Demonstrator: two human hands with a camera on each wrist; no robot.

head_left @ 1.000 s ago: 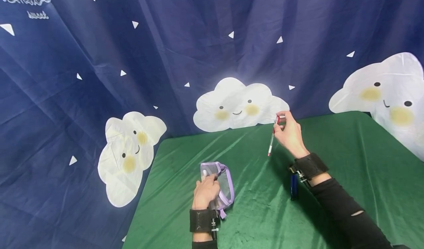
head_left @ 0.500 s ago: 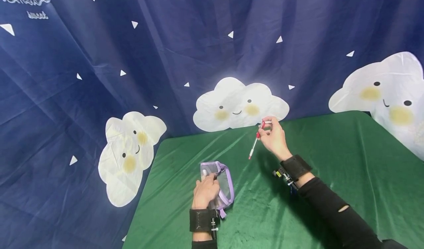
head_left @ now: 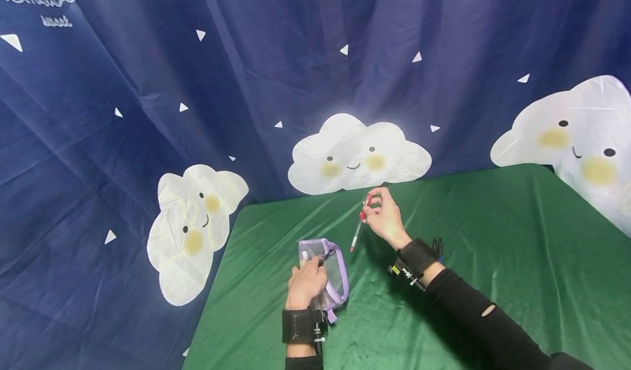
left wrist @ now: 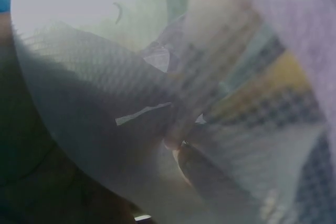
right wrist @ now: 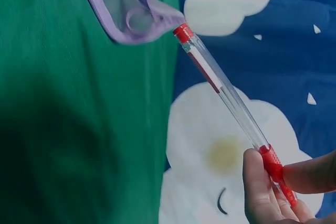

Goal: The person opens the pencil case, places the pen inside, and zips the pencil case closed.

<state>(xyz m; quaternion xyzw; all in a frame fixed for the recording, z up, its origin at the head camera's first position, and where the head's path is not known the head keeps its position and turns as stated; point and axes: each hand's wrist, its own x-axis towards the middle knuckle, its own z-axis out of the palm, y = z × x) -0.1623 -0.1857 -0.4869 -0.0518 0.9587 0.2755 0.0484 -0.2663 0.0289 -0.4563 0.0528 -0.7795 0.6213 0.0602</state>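
Observation:
My right hand [head_left: 385, 215] pinches a clear-barrelled pen [head_left: 356, 235] by its red grip, thumb against fingers, above the green cloth. In the right wrist view the pen [right wrist: 231, 95] slants, its red end cap overlapping the lilac rim of a mesh pencil case. That see-through pencil case [head_left: 338, 274] lies at the middle left of the head view, its lilac zip edge curving out to the right. My left hand [head_left: 307, 283] grips it from the left, partly covering it. Close mesh of the pencil case [left wrist: 94, 77] fills the left wrist view, with a blurred fingertip behind it.
A green cloth [head_left: 493, 217] covers the table up to a navy curtain [head_left: 256, 58] printed with white clouds. Beside my right wrist, a small blue item with a black loop [head_left: 437, 246] is mostly hidden behind the forearm.
My right hand has carried the pen leftward and nearer, towards the pencil case. The left hand and the pencil case have stayed where they were.

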